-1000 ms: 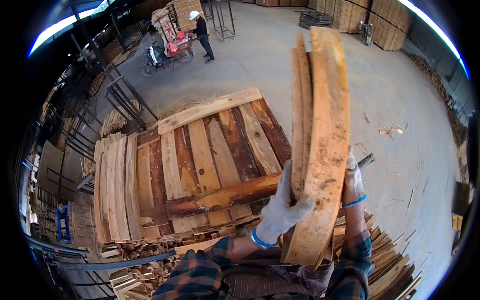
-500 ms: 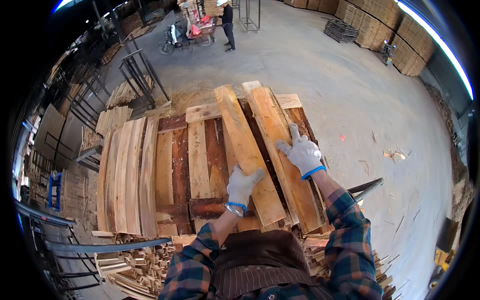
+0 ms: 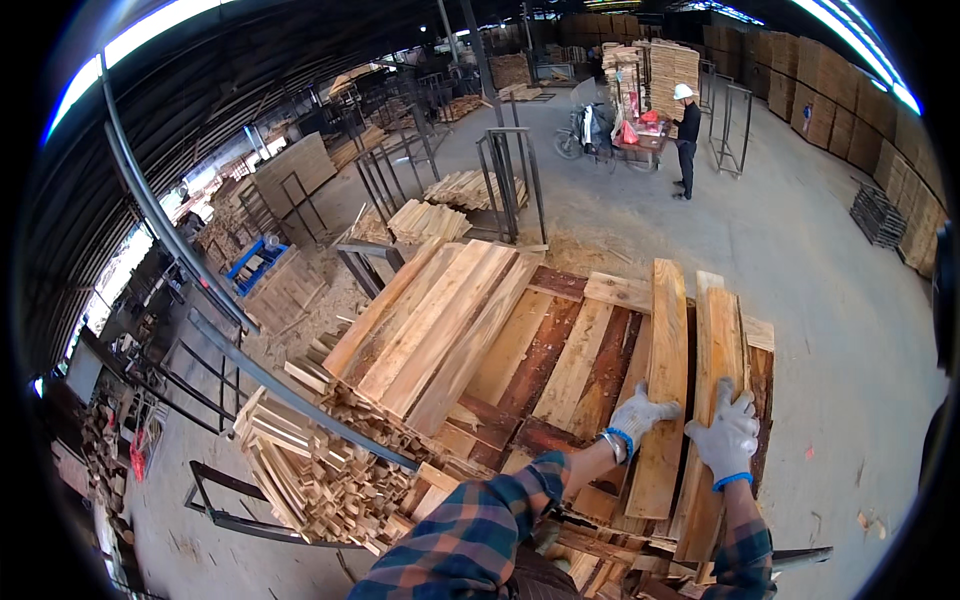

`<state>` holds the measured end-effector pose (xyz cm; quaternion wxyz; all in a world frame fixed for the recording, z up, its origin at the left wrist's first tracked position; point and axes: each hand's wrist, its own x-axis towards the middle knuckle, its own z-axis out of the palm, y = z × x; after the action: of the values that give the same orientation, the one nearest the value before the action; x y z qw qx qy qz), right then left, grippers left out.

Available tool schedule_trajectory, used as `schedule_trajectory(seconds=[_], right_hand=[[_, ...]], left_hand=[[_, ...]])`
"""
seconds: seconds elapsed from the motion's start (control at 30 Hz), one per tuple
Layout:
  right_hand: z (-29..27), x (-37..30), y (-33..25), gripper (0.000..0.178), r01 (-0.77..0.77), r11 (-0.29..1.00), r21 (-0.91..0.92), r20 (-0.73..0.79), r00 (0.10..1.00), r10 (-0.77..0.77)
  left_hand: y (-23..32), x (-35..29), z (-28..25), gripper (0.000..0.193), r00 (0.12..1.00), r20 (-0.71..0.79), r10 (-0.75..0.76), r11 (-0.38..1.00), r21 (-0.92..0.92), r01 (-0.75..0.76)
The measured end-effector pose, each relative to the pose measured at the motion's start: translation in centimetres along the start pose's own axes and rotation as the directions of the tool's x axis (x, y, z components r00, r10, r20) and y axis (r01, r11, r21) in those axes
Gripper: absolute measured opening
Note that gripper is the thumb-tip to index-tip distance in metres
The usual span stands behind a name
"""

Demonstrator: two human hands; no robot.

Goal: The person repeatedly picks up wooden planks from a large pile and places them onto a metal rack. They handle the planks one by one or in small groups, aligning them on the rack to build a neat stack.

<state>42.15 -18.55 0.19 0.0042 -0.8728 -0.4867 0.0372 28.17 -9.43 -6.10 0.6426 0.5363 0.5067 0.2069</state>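
Observation:
My left hand (image 3: 641, 414), in a white knit glove with a blue cuff, grips the left edge of a long wooden board (image 3: 663, 340). Its thumb lies across the top, while its other fingers are partly hidden at the edge. The similarly gloved right hand (image 3: 724, 436) rests on another long board (image 3: 721, 335) just to the right, fingers spread and thumb out. A dark gap separates these two boards. Both lie on a layer of planks, some with reddish-brown bark (image 3: 549, 355). Several pale boards (image 3: 437, 320) sit side by side at the stack's left.
A curved metal bar (image 3: 290, 385) runs along the stack's left side, above many short wood pieces (image 3: 320, 465). Black metal frames (image 3: 510, 175) stand beyond. Farther back, a person in a white helmet (image 3: 687, 140) stands by a loaded cart (image 3: 642, 138). Stacked timber (image 3: 835, 110) lines the right.
The view has swung left and up, showing more of the hall. My left hand still grips its board; the right hand's fingers now lie more on top of its board.

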Motion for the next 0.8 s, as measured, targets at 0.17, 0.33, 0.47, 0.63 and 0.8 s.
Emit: schedule_trajectory(seconds=[0.17,0.33,0.47,0.63,0.8], right_hand=[[-0.5,-0.8,-1.0,0.1,0.011,1.0,-0.001,-0.029,1.0,-0.011],[0.5,-0.5,-1.2,0.092,0.034,0.997,-0.068,-0.121,0.992,-0.042],[-1.2,-1.2,-2.7,0.084,0.027,1.0,-0.006,-0.069,0.997,-0.027],[-2.7,-0.9,-10.9,0.09,0.233,0.723,0.65,-0.114,0.971,-0.211],[-4.1,-1.8,-28.4,0.078,-0.054,-0.508,0.86,-0.119,0.946,-0.302]], left_hand=[[-1.7,0.2,-1.1,0.088,0.992,-0.002,0.129,0.93,-0.346,-0.122],[-1.3,-2.9,-7.0,0.093,0.979,0.172,0.109,0.854,-0.52,-0.004],[-1.1,-7.4,-14.0,0.108,0.968,0.242,0.063,0.87,-0.488,0.065],[-1.5,-9.2,-20.5,0.114,0.926,0.161,0.341,0.812,-0.546,-0.204],[4.3,-12.0,-28.3,0.109,0.824,0.034,0.565,0.755,-0.423,-0.501]])
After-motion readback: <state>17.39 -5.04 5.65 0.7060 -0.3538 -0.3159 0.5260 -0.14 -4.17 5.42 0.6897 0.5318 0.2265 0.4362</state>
